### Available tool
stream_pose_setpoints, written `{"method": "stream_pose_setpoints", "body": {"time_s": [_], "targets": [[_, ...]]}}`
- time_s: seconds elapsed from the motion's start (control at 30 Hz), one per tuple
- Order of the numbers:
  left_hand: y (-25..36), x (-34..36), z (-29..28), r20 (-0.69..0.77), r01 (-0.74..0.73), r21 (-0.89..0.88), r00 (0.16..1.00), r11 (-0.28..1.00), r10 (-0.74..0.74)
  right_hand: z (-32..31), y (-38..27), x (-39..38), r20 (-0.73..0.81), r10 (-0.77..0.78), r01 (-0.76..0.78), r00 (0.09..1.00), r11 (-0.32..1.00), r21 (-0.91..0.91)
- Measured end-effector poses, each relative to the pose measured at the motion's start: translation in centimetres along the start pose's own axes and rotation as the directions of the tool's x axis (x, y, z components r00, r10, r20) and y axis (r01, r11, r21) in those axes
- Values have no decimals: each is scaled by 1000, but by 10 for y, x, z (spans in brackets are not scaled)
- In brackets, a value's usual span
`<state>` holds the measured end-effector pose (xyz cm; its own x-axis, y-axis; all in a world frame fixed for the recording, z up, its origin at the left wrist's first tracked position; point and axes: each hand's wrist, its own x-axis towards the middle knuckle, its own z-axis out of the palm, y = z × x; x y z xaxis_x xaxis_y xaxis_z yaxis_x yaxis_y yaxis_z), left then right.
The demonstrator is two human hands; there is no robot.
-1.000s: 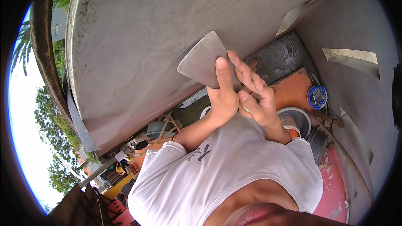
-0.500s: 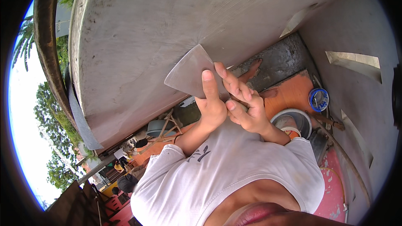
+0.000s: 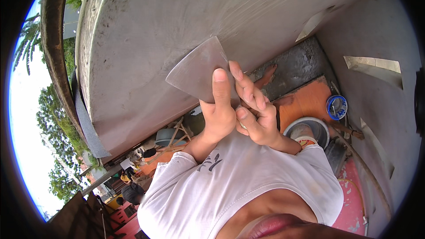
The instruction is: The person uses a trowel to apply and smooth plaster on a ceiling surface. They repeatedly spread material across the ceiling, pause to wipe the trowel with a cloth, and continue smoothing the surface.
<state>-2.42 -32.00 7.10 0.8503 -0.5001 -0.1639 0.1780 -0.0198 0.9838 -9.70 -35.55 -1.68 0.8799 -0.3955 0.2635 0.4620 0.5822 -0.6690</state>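
A broad, grey, fan-shaped putty knife (image 3: pixel 198 71) is in both my hands, its wide edge up against the grey wall (image 3: pixel 146 48); I cannot tell how much of that edge touches. My left hand (image 3: pixel 218 116) grips it low down, the thumb laid flat along the blade. Closed around the handle end is my right hand (image 3: pixel 262 121), its fingertips pointing up beside the blade's right side. The handle itself is mostly hidden by my hands.
A second grey wall with openings (image 3: pixel 376 68) stands at the right. Below lie an orange board (image 3: pixel 299 104), a grey basin (image 3: pixel 325 128), a blue-rimmed bucket (image 3: pixel 337 107) and a long stick (image 3: pixel 365 168). A dark curved beam (image 3: pixel 53 53) runs along the left.
Both hands have shifted a little left with the putty knife, and its blade sits slightly higher on the wall. Both hands still hold it.
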Motion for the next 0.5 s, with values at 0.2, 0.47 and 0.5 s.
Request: {"method": "stream_pose_setpoints", "body": {"time_s": [0.2,0.47,0.5], "targets": [[-14,-13,-8,-63,28,25,998,999,-26,6,0,-19,-92,210,-194,973,968,156],[-13,-12,-3,-47,2,-34,999,999,-3,8,0,-25,-102,183,-166,978,974,154],[-14,-12,-6,-37,-15,-21,999,1000,14,11,-2,-25,-146,214,-189,966,967,168]]}}
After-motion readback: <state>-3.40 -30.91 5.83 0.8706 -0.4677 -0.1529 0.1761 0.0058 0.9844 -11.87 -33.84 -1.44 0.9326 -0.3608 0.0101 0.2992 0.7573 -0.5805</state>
